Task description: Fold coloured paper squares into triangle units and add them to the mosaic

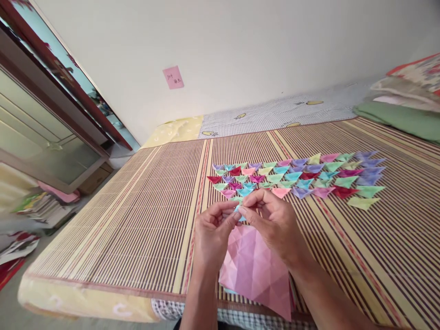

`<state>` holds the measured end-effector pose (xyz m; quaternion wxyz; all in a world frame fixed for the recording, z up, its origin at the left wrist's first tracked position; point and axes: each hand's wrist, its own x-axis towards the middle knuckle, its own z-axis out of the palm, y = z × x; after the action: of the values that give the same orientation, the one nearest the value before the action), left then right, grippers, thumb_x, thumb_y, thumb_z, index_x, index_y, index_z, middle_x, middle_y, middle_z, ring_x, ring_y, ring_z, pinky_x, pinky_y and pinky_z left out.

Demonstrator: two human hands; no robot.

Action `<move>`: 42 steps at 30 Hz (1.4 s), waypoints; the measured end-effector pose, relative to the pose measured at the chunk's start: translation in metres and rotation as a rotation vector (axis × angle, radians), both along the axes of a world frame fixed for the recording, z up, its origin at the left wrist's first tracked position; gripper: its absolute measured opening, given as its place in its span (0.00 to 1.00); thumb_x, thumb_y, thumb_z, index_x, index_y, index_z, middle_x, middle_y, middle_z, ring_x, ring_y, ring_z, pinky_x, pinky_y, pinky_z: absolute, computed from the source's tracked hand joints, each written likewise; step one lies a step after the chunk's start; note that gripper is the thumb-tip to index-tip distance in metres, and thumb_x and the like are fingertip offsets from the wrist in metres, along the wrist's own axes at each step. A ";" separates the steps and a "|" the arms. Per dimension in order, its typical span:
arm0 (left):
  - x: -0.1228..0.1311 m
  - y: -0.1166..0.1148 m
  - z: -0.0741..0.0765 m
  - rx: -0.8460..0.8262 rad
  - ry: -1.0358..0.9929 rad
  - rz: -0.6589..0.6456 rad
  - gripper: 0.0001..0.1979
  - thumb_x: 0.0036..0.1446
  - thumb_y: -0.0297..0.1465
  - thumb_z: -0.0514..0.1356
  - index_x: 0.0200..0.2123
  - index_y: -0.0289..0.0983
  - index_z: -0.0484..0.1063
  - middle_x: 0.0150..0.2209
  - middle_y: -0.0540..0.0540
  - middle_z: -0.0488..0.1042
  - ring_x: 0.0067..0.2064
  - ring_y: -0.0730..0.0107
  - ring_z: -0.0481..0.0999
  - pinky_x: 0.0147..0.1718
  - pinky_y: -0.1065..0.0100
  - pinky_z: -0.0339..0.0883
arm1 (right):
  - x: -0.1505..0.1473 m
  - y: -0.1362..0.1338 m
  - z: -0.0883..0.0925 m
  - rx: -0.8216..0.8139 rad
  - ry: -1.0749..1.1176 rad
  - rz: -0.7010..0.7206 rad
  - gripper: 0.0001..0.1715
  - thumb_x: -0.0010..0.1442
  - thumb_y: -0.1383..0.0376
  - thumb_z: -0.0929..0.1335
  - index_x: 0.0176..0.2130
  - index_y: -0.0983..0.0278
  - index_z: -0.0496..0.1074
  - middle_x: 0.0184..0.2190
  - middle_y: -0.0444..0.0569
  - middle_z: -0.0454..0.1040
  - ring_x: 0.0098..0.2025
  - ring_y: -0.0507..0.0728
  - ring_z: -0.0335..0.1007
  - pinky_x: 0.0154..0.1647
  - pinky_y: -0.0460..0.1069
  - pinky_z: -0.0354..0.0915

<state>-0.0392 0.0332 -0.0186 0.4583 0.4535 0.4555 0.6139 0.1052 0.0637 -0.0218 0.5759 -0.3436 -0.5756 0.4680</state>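
My left hand and my right hand meet above the mat, thumbs and index fingers closed on a small light-blue folded paper. Fingers cover most of that piece, so its full shape is hidden. Just below, between my wrists, lies a pink creased paper sheet, with the edges of other coloured paper showing under it. Beyond my fingertips, several rows of small folded paper pieces in green, blue, purple, red, pink and yellow spread toward the right.
A striped bamboo mat covers the bed. Folded green cloth and cushions are at the far right. A pink note is on the white wall. Left of the bed are a sliding door and stacked books.
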 end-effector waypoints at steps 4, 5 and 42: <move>0.000 -0.002 0.003 -0.069 0.020 0.019 0.06 0.49 0.29 0.76 0.29 0.36 0.83 0.26 0.49 0.80 0.29 0.73 0.76 0.30 0.73 0.71 | 0.003 0.002 0.002 0.000 -0.085 0.071 0.05 0.62 0.64 0.74 0.34 0.62 0.76 0.29 0.43 0.75 0.31 0.53 0.71 0.33 0.49 0.67; -0.001 -0.002 0.004 -0.071 0.024 0.033 0.06 0.50 0.29 0.75 0.29 0.36 0.82 0.26 0.49 0.79 0.29 0.73 0.76 0.30 0.73 0.71 | 0.004 0.003 0.003 -0.006 -0.101 0.079 0.06 0.62 0.63 0.74 0.34 0.62 0.76 0.28 0.43 0.75 0.31 0.54 0.71 0.34 0.49 0.67; -0.001 0.001 0.004 -0.110 -0.065 0.056 0.08 0.49 0.34 0.75 0.27 0.36 0.83 0.25 0.49 0.78 0.28 0.73 0.72 0.30 0.71 0.66 | 0.015 0.007 0.006 0.048 -0.325 0.240 0.15 0.68 0.58 0.69 0.30 0.62 0.72 0.24 0.41 0.66 0.27 0.52 0.61 0.28 0.48 0.57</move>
<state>-0.0405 0.0337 -0.0148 0.4795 0.3946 0.4860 0.6150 0.1199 0.0711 -0.0154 0.4235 -0.3296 -0.7088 0.4578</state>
